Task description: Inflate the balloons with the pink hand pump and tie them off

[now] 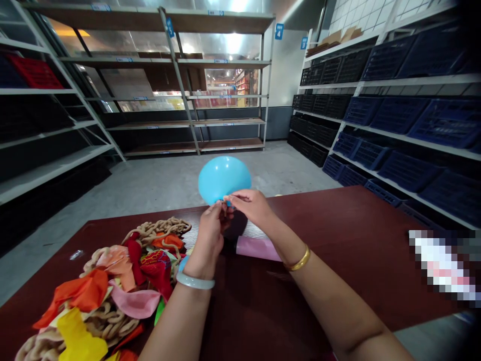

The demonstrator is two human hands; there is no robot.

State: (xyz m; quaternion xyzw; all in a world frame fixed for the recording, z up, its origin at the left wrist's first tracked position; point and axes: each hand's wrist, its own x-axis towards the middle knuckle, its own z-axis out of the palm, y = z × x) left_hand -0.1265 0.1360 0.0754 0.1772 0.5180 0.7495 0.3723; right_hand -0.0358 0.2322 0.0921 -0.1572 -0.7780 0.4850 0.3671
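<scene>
A blown-up light blue balloon [224, 179] rises above the far edge of the table, its neck end toward me. My left hand [214, 225] pinches at the neck from below, fingers curled. My right hand [250, 206] meets it from the right, thumb and forefinger pressed together at the same neck. The neck itself is mostly hidden by my fingers. Under my right wrist lies a pink cylinder [258, 248], apparently a balloon pump, partly covered by the arm. To the left of my left arm is a pile of uninflated balloons, among them a yellow one [78, 336] and an orange one [75, 296].
Tan knotted rope [158, 229] runs through the balloon pile on the dark red table [361, 260]. A small clear plastic scrap [76, 255] lies at the left edge. Metal shelves [221, 123] stand behind; blue crates [400, 113] fill the right racks.
</scene>
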